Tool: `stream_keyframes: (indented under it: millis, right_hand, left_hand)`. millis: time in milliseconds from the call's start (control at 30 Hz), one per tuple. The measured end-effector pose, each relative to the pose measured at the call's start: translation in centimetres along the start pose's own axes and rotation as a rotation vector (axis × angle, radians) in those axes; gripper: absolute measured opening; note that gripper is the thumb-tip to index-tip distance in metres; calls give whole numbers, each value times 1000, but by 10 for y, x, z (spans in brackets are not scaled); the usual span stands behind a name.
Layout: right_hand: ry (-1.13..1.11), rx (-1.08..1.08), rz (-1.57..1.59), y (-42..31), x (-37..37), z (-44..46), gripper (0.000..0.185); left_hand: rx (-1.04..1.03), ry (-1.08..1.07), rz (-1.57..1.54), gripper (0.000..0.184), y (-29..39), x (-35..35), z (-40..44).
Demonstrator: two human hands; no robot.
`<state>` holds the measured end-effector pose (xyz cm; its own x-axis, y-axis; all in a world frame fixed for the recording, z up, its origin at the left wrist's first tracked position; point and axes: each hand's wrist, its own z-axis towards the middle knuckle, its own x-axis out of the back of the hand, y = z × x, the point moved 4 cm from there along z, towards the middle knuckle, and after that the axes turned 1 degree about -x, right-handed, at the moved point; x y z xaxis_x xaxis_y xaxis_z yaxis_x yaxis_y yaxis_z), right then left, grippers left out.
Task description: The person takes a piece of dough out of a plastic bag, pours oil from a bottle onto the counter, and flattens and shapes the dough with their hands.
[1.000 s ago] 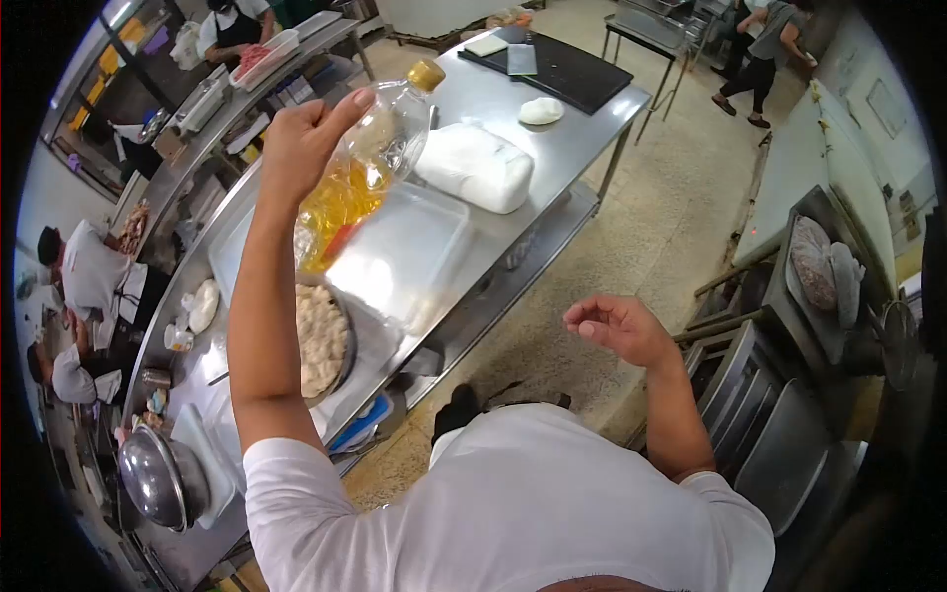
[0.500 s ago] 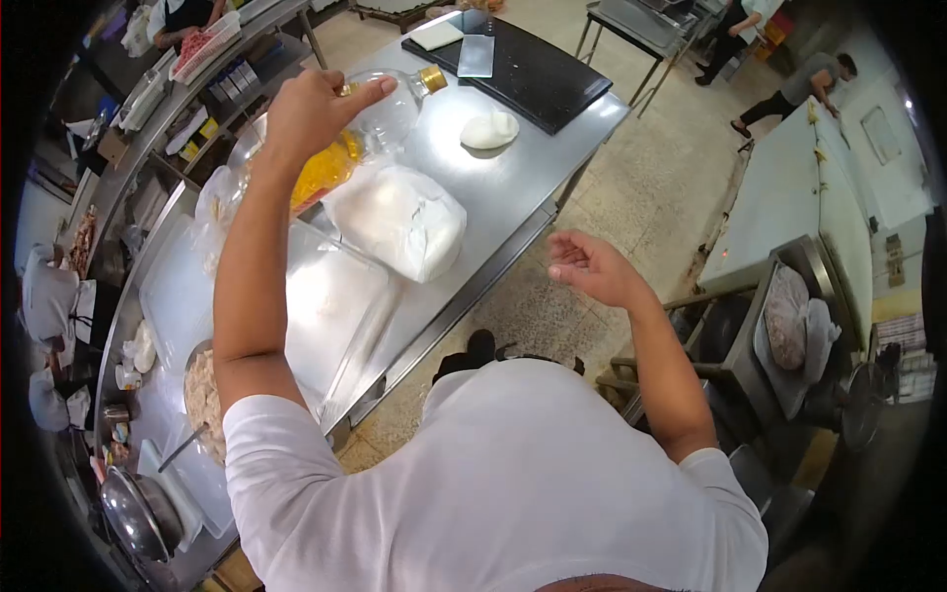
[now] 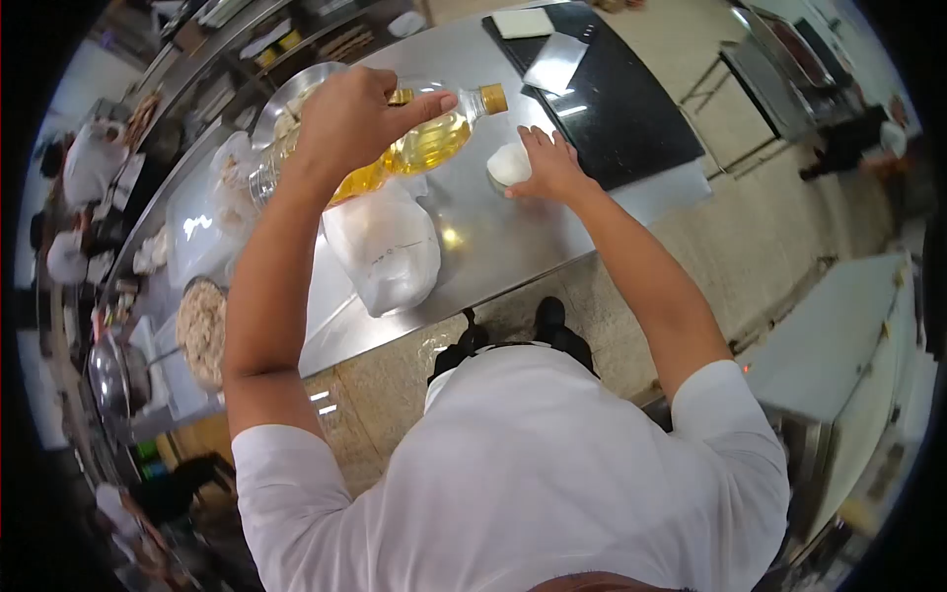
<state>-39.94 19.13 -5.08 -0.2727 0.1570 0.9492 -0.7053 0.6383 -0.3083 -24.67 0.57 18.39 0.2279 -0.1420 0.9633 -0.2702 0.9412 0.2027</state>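
Tilted over the steel table [image 3: 493, 242], an oil bottle [image 3: 434, 140] with a gold cap hangs from my left hand [image 3: 350, 118], whose fingers wrap round it. Yellow oil lies along its lower side. My right hand [image 3: 554, 168] reaches to a white dough ball [image 3: 508, 165], fingers apart and curved at its right side; whether they touch it is unclear. A white plastic bag [image 3: 385, 247] sits below the bottle. Beyond my right hand is a black board [image 3: 626, 109] bearing a scraper [image 3: 557, 63] and a white block [image 3: 523, 23].
A bowl of pale mixture [image 3: 202, 331] and a metal bowl [image 3: 118, 375] stand at the left. Another metal bowl [image 3: 286, 104] is behind my left hand. A white chest [image 3: 829, 335] stands at the right. Other people are at the far left and far right.
My right hand has moved from beside the table up to the dough ball. The bottle has moved right and tipped nearly level. The view has shifted toward the black board.
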Motion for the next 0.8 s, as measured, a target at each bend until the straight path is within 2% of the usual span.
stream_keyframes:
  millis: [167, 233, 367, 433, 467, 533, 800]
  right_hand:
    - [-266, 92, -67, 18, -11, 26, 95]
    - [-90, 175, 13, 16, -9, 11, 83]
    - [-190, 240, 138, 28, -9, -47, 80]
    - [-219, 275, 140, 37, -15, -71, 80]
    - [-223, 287, 140, 43, -20, -75, 80]
    - [-154, 327, 184, 49, -22, -79, 81]
    - [-140, 323, 176, 50, -23, -85, 82]
  left_hand:
    - [176, -7, 95, 78, 29, -3, -1]
    - [219, 60, 92, 76, 33, -10, -6]
    - [296, 38, 194, 75, 50, -19, -14]
    - [390, -138, 171, 77, 58, -27, -16]
    - [401, -154, 166, 76, 62, -31, -16]
    - [412, -151, 181, 75, 68, -40, -16]
    - [382, -132, 170, 77, 76, -65, -1]
